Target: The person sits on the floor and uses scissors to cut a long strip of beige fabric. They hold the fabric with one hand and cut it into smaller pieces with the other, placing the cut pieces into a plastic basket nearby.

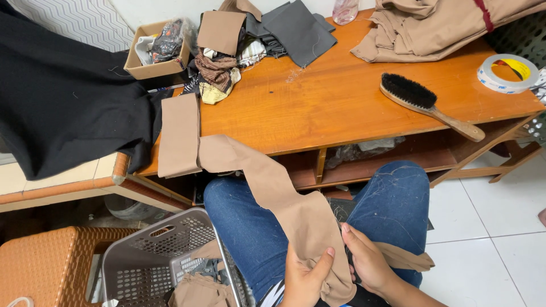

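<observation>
A long strip of tan fabric [267,182] runs from the wooden table's front edge down across my lap, over blue jeans. My left hand [304,278] grips its lower end, thumb on top. Beside it, my right hand [367,264] pinches the same fabric from the right; another tan flap [406,258] trails past it over my right thigh. A second flat tan piece [179,136] lies on the table's left end, overhanging the edge.
On the wooden table [341,96] lie a black-bristled wooden brush [424,102], a tape roll [508,73], a tan cloth heap [438,25], grey and brown scraps [261,34] and a cardboard box [156,51]. Black cloth [62,96] hangs left. A grey plastic basket [165,256] and wicker stool [45,264] stand below left.
</observation>
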